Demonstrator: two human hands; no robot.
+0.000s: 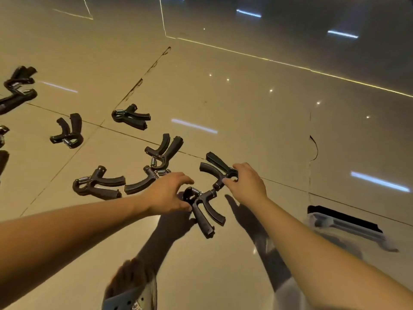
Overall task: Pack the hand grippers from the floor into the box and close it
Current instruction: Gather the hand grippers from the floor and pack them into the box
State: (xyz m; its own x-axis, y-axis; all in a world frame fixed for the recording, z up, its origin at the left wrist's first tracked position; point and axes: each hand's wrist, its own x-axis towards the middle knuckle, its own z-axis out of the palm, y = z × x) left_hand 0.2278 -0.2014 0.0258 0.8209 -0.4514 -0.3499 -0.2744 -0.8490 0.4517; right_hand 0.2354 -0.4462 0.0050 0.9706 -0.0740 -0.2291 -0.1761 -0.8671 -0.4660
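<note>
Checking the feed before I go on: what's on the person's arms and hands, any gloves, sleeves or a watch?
Nothing shows on them. The left hand and right hand are bare, with no gloves, rings or watch visible. Both forearms are bare up to the frame edge, with no sleeves in view.

Looking forward and steeply down from head height through a single wide-angle lens, tilting so the tiled floor [245, 104] runs askew. Sitting close above both outstretched forearms, taking in the left hand [166, 193] and right hand [247, 182] mid-frame. Catching a sandalled foot [131, 289] at the bottom edge.
</note>
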